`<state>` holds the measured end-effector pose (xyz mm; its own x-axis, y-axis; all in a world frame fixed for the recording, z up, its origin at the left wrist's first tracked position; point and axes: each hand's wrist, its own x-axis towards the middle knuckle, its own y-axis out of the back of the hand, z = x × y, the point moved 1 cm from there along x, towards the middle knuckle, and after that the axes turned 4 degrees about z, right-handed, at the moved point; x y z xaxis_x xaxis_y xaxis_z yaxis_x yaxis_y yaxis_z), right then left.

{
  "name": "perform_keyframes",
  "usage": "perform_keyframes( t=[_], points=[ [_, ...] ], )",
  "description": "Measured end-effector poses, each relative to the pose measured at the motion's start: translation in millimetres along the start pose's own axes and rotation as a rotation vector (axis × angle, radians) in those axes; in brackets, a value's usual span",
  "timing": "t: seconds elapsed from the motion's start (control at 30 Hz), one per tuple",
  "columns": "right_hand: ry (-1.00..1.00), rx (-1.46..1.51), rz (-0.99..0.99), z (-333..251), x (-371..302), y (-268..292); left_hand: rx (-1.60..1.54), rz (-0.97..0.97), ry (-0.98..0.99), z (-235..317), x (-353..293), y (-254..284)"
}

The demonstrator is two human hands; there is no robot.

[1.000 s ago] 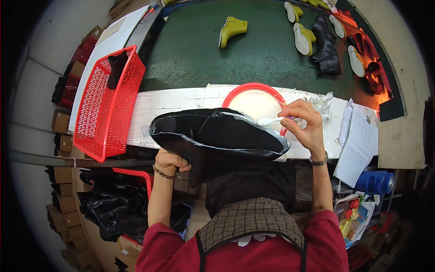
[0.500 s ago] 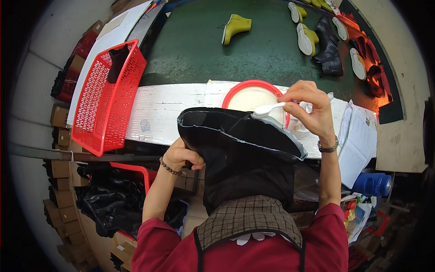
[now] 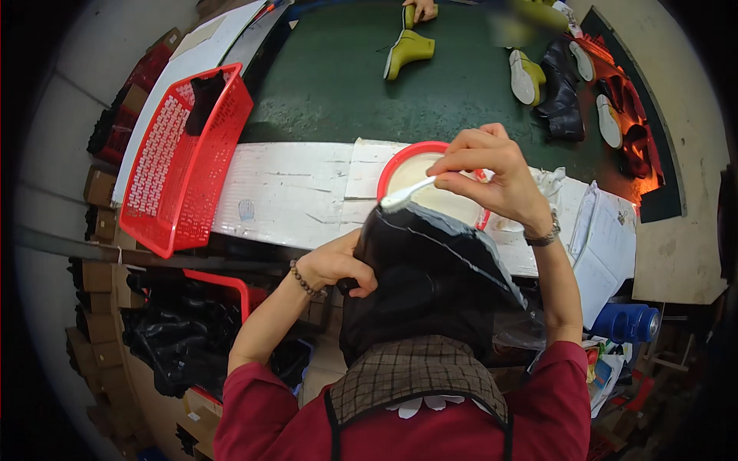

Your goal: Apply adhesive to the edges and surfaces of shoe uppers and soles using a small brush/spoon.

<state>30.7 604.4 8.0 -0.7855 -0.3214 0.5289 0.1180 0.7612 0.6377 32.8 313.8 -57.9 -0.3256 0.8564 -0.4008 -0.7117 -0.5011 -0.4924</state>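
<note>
Above my lap, a black boot upper is held with its bottom edge turned up. A pale coating and a light line run along that edge. My left hand is closed on the boot's left side; part of its fingers is hidden. In my right hand, fingers pinch a small white toothbrush-like brush, its head touching the boot's far upper edge. Just beyond is a round red-rimmed bowl holding a creamy white liquid, partly hidden by my right hand.
A red basket with a dark boot stands left. Beyond the white board, a green surface carries yellow-green boots and black boots. Another person's hand shows at the far edge. Papers and a blue bottle lie right.
My right hand and the brush have moved left along the edge. The boot has turned and tilted in my left hand. Another person's hand has appeared at the far edge with a yellow-green boot.
</note>
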Motion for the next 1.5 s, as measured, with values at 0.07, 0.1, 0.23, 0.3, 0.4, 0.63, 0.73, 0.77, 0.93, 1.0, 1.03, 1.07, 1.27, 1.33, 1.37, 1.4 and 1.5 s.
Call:
perform_keyframes(
  t=[0.07, 0.1, 0.23, 0.3, 0.4, 0.63, 0.73, 0.77, 0.93, 1.0, 1.03, 1.07, 1.27, 1.33, 1.37, 1.4, 1.5],
  points=[
    [-0.011, -0.006, 0.010, 13, -6, 1, -0.038, 0.046, -0.040, 6, -4, -5],
    [-0.142, 0.129, 0.132, 24, -12, 2, -0.086, 0.140, -0.096, 9, -8, -5],
    [-0.595, 0.341, 0.417, 75, -69, 16, -0.161, 0.415, -0.284, 35, -9, 11],
    [-0.806, 0.506, 0.572, 89, -111, -3, 0.010, 0.508, -0.372, 60, 9, 35],
    [-0.953, 0.600, 0.865, 98, -158, -43, 0.432, 0.602, -0.591, 99, 75, 73],
    [-0.782, 0.417, 1.055, 94, -165, -70, 1.433, 0.861, -0.738, 135, 251, 99],
    [-0.751, 0.436, 1.030, 90, -164, -70, 1.405, 0.959, -0.758, 132, 262, 100],
    [-0.748, 0.477, 1.046, 89, -165, -70, 1.435, 0.911, -0.955, 142, 251, 106],
    [-0.772, 0.438, 1.033, 89, -164, -70, 1.763, 1.351, -1.278, 231, 97, 210],
    [-0.793, 0.433, 1.038, 92, -163, -71, 1.598, 1.750, -0.783, 245, 20, 275],
    [-0.806, 0.382, 0.999, 94, -163, -71, 1.542, 1.816, -0.385, 245, -17, 308],
    [-0.828, 0.327, 0.962, 93, -166, -72, 1.547, 1.789, -0.019, 238, -39, 338],
    [-0.759, -0.048, 0.938, 101, -175, -75, 1.396, 1.351, -0.462, 200, -78, 408],
    [-0.823, 0.102, 0.942, 100, -175, -73, 1.303, 1.383, -0.523, 204, -84, 395],
    [-0.770, 0.136, 0.944, 98, -173, -71, 1.326, 1.523, -0.594, 210, -89, 383],
    [-0.750, 0.129, 0.940, 97, -171, -69, 1.322, 1.660, -0.643, 218, -98, 368],
    [-0.779, 0.259, 0.934, 96, -171, -66, 1.164, 1.921, -0.889, 218, -126, 309]
  ],
)
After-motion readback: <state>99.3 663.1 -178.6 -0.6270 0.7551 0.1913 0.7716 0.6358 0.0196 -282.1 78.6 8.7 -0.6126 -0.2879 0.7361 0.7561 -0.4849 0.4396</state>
